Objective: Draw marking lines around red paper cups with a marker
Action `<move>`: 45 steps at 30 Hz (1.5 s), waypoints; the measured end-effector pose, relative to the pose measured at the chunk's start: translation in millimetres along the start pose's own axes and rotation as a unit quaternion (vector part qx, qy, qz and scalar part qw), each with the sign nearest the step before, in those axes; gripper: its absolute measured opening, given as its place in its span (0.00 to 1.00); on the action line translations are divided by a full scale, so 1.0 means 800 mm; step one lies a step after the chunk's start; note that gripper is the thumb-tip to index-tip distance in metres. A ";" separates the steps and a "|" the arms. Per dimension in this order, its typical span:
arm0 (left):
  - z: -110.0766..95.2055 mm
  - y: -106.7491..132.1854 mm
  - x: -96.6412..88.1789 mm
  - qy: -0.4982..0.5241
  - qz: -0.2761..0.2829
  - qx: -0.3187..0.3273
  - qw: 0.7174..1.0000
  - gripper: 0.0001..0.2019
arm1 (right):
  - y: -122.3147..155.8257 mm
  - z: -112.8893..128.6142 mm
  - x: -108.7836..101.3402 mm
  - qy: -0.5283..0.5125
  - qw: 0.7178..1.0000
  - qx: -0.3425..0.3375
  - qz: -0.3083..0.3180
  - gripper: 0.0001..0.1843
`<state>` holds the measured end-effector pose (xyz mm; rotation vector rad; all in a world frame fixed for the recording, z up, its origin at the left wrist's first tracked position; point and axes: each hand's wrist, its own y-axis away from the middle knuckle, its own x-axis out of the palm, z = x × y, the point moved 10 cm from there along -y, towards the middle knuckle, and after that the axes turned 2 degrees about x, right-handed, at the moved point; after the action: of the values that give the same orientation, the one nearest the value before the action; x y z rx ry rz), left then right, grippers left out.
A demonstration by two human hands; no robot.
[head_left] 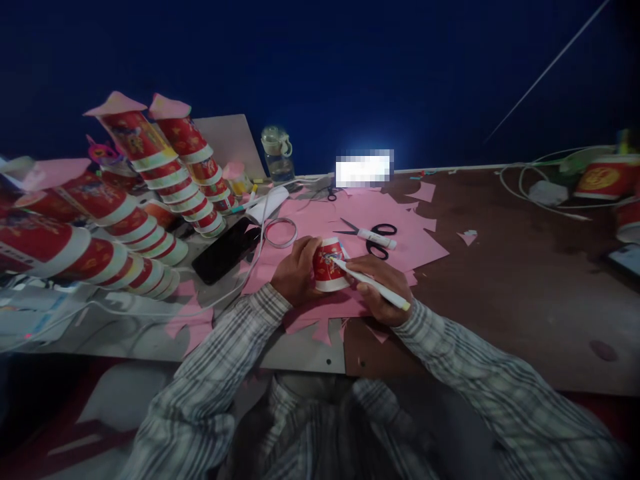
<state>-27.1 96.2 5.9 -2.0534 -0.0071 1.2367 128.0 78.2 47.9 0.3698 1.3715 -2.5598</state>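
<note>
My left hand (299, 270) is wrapped round the side of a red paper cup (327, 270) with white bands, turned upside down over the pink paper (315, 213). Between the fingers of my right hand (383, 283) is a white marker (377, 287) with a yellow end; its tip meets the printed wall of the cup. Just beyond my right hand lie scissors (380, 241) with black handles, and a white glue stick (377, 238) rests across them. A roll of tape (280, 232) sits past my left hand.
Towers of stacked red cups with pink cone tops (165, 173) stand at the left. A black phone (227, 250), a white cable (257, 260) and a clear bottle (279, 157) are nearby. Pink scraps (193, 323) litter the table. More red cups (607, 175) stand far right.
</note>
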 end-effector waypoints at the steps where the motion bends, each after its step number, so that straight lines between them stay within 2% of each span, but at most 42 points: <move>1: 0.000 0.000 0.000 0.001 -0.002 0.003 1.000 0.51 | 0.000 0.001 -0.001 0.001 1.000 -0.001 -0.001 0.18; 8: -0.005 -0.001 -0.004 0.010 -0.019 0.021 1.000 0.51 | -0.001 0.001 -0.001 0.015 1.000 0.000 -0.003 0.18; 13: -0.002 -0.001 0.000 0.003 -0.006 0.008 1.000 0.51 | -0.002 0.002 -0.001 0.018 1.000 -0.002 -0.005 0.17; 20: -0.001 -0.003 -0.005 0.019 -0.025 0.000 0.999 0.53 | -0.002 0.006 -0.013 0.037 0.998 -0.013 -0.053 0.17; 25: -0.001 -0.003 -0.002 0.001 -0.020 0.001 1.000 0.50 | -0.001 0.004 -0.005 0.021 1.000 0.000 -0.023 0.16; 31: -0.010 -0.004 -0.008 0.010 -0.051 0.018 0.998 0.48 | -0.003 0.004 -0.002 0.023 1.000 0.008 -0.014 0.14; 38: -0.003 -0.003 0.001 -0.007 -0.018 -0.003 1.000 0.51 | -0.003 0.002 -0.002 0.022 1.000 0.014 -0.014 0.15; 45: -0.003 -0.002 0.001 -0.009 -0.014 -0.006 1.000 0.50 | -0.004 0.002 -0.001 0.011 1.000 0.019 -0.008 0.14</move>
<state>-24.2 96.5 6.9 -2.0453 -0.0508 1.2408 127.2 79.0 51.2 0.3978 1.3389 -2.6055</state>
